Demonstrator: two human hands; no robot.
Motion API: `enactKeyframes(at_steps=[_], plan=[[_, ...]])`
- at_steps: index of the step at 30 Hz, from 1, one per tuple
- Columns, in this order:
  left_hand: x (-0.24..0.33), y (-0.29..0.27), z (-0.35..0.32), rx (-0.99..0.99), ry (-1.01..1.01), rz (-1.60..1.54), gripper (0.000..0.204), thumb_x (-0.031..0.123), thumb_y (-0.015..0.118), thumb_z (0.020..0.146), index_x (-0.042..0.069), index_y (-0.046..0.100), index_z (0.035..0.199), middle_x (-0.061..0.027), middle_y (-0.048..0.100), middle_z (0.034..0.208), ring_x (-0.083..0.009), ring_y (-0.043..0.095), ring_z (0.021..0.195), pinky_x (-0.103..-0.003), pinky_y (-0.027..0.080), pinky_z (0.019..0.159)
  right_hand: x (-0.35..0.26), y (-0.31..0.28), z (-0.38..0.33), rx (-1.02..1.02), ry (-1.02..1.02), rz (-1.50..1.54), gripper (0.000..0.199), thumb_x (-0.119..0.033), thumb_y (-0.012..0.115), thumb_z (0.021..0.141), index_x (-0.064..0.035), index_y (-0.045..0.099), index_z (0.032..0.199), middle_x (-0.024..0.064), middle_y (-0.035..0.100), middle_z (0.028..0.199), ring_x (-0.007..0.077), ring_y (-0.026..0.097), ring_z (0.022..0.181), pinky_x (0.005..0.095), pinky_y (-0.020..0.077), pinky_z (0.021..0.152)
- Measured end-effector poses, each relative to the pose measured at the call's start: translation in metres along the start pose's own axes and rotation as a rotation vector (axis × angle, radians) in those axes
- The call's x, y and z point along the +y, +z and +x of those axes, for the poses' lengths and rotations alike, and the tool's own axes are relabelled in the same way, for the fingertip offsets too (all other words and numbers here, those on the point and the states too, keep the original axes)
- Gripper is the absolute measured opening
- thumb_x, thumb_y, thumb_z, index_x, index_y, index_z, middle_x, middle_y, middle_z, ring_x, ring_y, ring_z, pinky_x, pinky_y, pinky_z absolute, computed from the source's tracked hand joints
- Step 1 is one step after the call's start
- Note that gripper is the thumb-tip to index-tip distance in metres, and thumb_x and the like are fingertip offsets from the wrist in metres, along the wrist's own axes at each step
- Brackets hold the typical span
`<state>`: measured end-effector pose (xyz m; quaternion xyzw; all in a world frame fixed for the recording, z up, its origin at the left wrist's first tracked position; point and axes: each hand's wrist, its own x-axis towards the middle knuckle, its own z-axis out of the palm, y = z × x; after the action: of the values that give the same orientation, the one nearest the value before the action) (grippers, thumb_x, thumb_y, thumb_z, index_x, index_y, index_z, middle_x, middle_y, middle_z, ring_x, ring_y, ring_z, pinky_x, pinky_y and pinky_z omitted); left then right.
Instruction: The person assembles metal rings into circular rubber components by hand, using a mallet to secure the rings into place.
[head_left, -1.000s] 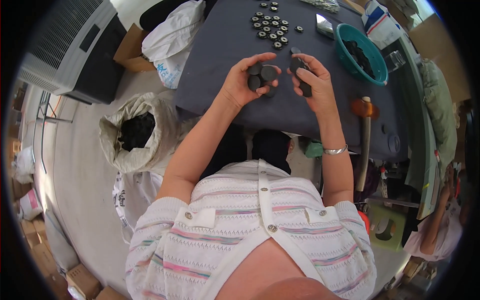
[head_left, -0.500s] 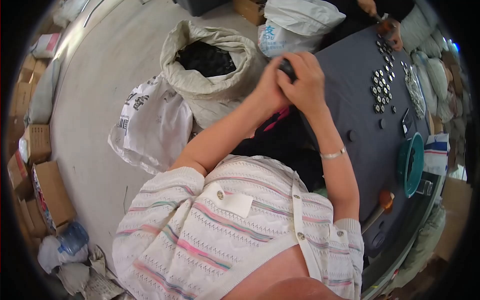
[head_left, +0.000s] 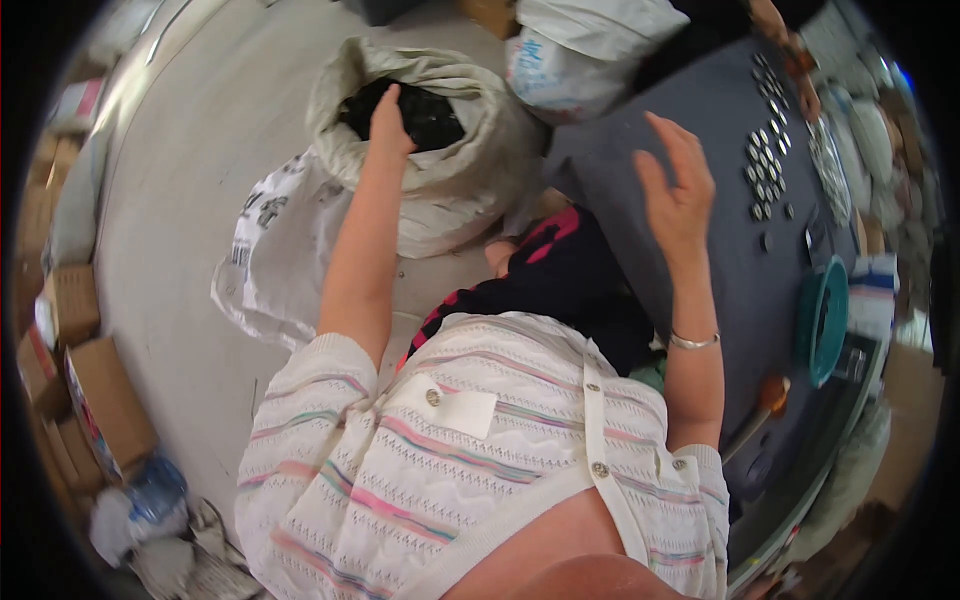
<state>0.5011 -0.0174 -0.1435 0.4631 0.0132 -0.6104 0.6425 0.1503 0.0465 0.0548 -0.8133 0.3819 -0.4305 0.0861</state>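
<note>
My left hand (head_left: 391, 120) is at the mouth of a pale woven sack (head_left: 450, 190), over the black pieces (head_left: 436, 118) inside it. Its fingers look stretched out, seen partly edge-on, and nothing shows in them. Above the near-left part of the dark cloth-covered table (head_left: 650, 250), my right hand (head_left: 678, 190) is raised with thumb and fingers apart. That palm holds nothing I can see. Several small black rings with pale centres (head_left: 764, 170) lie on the cloth to its right.
A teal basin (head_left: 823, 325) stands on the table's right side. Near me lies a mallet (head_left: 773, 395) with an orange-brown head. A white plastic bag (head_left: 590, 65) is beyond the sack, another (head_left: 270, 250) beside it. A co-worker's hand (head_left: 808, 100) is at the far end.
My hands, earlier together around a dark object, have parted. The left went left to the sack; the right moved right over the table. The dark object is no longer visible in them.
</note>
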Motion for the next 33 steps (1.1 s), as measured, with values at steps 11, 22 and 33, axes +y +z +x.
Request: enactKeyframes(at_steps=[11, 22, 33], plan=[[-0.058, 0.157, -0.097, -0.408, 0.504, 0.365, 0.028, 0.013, 0.058, 0.091, 0.0, 0.059, 0.116, -0.0092, 0.065, 0.102, -0.0179, 0.065, 0.082, -0.025, 0.047, 0.065, 0.033, -0.102, -0.126, 0.014, 0.546, -0.428, 0.035, -0.024, 0.072, 0.08, -0.0041, 0.064, 0.107, 0.0125, 0.059, 0.095, 0.027, 0.062, 0.072, 0.0369, 0.0503, 0.066], [-0.19, 0.214, -0.19, -0.963, 0.989, 1.032, 0.014, 0.008, 0.061, 0.082, 0.003, 0.068, 0.093, -0.008, 0.069, 0.08, -0.0217, 0.066, 0.07, -0.031, 0.05, 0.065, 0.097, -0.159, -0.12, 0.248, 0.651, -0.455, 0.028, -0.017, 0.071, 0.076, -0.0018, 0.064, 0.098, 0.017, 0.06, 0.092, 0.0333, 0.061, 0.086, 0.0398, 0.0496, 0.077], [-0.189, 0.22, -0.205, -0.91, 1.101, 1.116, 0.009, 0.007, 0.063, 0.079, 0.005, 0.067, 0.086, -0.0094, 0.066, 0.081, -0.0291, 0.064, 0.068, -0.035, 0.05, 0.062, 0.184, -0.186, -0.107, -0.054, 0.712, -0.645, 0.032, -0.015, 0.07, 0.08, -0.0034, 0.062, 0.109, 0.0147, 0.059, 0.101, 0.0309, 0.061, 0.088, 0.0391, 0.05, 0.078]])
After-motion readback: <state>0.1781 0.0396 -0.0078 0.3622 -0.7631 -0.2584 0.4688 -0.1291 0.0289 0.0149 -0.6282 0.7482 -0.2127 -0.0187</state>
